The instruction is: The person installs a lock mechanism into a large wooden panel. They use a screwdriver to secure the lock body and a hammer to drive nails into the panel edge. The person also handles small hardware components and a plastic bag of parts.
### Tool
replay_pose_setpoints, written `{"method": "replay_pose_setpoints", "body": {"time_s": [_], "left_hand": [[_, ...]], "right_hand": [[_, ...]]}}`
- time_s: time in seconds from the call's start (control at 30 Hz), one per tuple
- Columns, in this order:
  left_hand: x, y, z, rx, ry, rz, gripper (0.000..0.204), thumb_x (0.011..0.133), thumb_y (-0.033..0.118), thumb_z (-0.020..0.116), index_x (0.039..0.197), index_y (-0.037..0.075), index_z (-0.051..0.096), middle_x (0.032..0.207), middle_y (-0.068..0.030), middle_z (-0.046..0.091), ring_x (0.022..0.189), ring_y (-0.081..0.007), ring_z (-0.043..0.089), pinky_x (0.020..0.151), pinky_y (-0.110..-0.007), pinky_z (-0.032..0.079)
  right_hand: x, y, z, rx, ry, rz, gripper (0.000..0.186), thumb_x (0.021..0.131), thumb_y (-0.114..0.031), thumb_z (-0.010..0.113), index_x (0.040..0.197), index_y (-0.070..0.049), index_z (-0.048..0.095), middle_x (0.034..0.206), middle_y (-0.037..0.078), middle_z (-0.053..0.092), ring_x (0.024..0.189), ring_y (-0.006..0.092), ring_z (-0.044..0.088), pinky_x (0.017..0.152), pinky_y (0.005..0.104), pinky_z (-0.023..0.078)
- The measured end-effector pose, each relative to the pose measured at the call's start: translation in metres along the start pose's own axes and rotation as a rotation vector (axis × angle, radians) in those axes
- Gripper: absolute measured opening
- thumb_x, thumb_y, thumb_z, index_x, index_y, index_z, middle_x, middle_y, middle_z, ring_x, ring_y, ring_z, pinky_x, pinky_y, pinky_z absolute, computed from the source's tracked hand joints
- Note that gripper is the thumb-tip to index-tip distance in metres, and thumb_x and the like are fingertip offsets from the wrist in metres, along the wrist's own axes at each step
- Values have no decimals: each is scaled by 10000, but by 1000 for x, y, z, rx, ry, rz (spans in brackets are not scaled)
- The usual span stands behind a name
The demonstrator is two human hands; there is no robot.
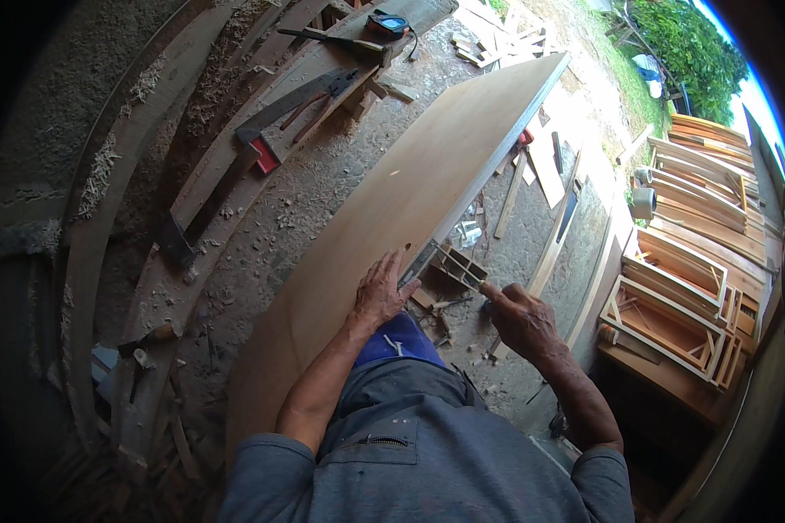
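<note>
A long, light brown wooden board [410,183] stands on its edge and runs from near my body toward the upper right. My left hand [382,289] rests flat on the board's face close to its dark edge, fingers spread. My right hand [522,318] is closed around the handle of a thin tool [464,279] whose metal tip touches the board's edge beside my left hand. A small open wooden frame [456,264] lies on the ground just past the tool.
Saws, a red-handled square [266,150] and a tape measure [391,23] lie on a shaving-strewn plank at the upper left. Wooden frames [672,314] and stacked planks [706,174] fill the right side. Loose offcuts [541,170] litter the ground behind the board.
</note>
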State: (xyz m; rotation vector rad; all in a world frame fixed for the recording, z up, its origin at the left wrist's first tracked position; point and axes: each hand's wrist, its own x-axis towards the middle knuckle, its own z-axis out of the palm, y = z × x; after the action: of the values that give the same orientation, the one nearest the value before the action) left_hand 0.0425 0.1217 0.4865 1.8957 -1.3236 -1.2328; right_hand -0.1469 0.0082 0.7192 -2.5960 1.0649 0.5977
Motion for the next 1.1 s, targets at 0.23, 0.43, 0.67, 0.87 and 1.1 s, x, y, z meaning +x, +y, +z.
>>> {"method": "replay_pose_setpoints", "body": {"time_s": [0.23, 0.43, 0.67, 0.87, 1.1], "left_hand": [[5, -1, -1, -13, 19, 7, 827, 950, 577, 582, 1554, 69, 339, 1550, -211, 407, 1413, -393, 413, 1160, -492, 355], [6, -4, 2, -19, 47, 29, 799, 952, 539, 599, 1542, 58, 355, 1542, -206, 414, 1407, -396, 412, 1165, -491, 344], [5, -9, 8, -17, 50, 33, 802, 949, 541, 602, 1543, 63, 352, 1545, -204, 412, 1411, -401, 403, 1166, -508, 336], [1, -8, 15, -49, 29, 14, 811, 945, 543, 604, 1550, 72, 340, 1547, -212, 406, 1420, -429, 384, 1175, -534, 311], [15, -7, 20, 4, 25, 16, 866, 924, 576, 612, 1552, 46, 338, 1555, -226, 399, 1437, -415, 374, 1203, -548, 243]], "right_hand": [[8, -2, -1, 5, -52, 24, 384, 960, -137, 579, 1341, -173, 587, 919, 111, 612, 777, 295, 687, 632, 428, 559], [18, -3, -11, -208, -51, -75, 352, 971, -146, 562, 1320, -140, 604, 983, 104, 616, 803, 272, 682, 623, 444, 549], [52, -8, -30, -707, -44, -584, 248, 936, -127, 587, 1135, 16, 626, 978, 111, 614, 695, 192, 625, 580, 328, 517], [94, -18, -56, -53, -439, -16, 341, 947, -231, 611, 1179, 17, 644, 899, 175, 629, 716, 259, 685, 567, 423, 562], [78, -3, -57, 655, -534, 636, 591, 915, -436, 673, 1309, 0, 601, 949, 98, 646, 664, 151, 576, 541, 329, 476]]}}
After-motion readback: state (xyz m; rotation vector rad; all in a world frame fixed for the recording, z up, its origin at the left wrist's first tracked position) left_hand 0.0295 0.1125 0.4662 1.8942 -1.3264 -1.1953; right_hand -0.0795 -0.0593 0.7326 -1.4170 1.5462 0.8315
